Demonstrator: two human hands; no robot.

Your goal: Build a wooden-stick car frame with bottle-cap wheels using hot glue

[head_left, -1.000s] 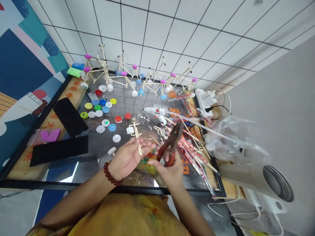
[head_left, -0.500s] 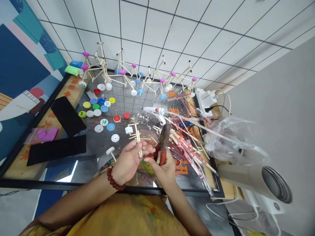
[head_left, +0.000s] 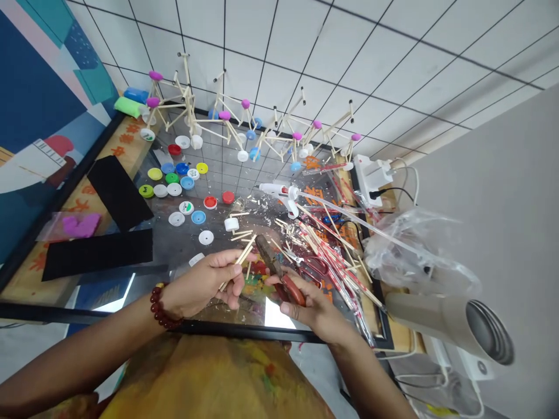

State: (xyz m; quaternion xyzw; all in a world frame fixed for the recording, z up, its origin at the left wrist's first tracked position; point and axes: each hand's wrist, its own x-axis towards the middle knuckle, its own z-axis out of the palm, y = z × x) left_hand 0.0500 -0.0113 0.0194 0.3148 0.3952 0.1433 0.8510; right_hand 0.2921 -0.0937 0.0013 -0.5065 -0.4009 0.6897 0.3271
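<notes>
My left hand (head_left: 213,276), with a dark red bead bracelet on the wrist, pinches a pair of thin wooden sticks (head_left: 246,249) that slant up to the right. In my right hand (head_left: 311,305) are worn pliers (head_left: 269,256) with red handles; their rusty head points up and left, close to the upper ends of the sticks but apart from them. Cut stick pieces (head_left: 241,234) and a white bottle cap (head_left: 231,224) lie just beyond. Red-handled scissors (head_left: 314,269) rest right of the pliers.
A white glue gun (head_left: 279,191) lies mid-table, near wood scraps. Colourful caps (head_left: 173,189) spread to the left, beside black strips (head_left: 100,253). Stick figures with purple tops (head_left: 224,115) line the back. Bundled sticks (head_left: 336,262), a plastic bag (head_left: 402,250) and a power strip (head_left: 371,174) occupy the right.
My hands have moved apart; the pliers have swung to point up-left. The sticks in my left hand now tilt right, and the crosspiece seen at their top no longer shows.
</notes>
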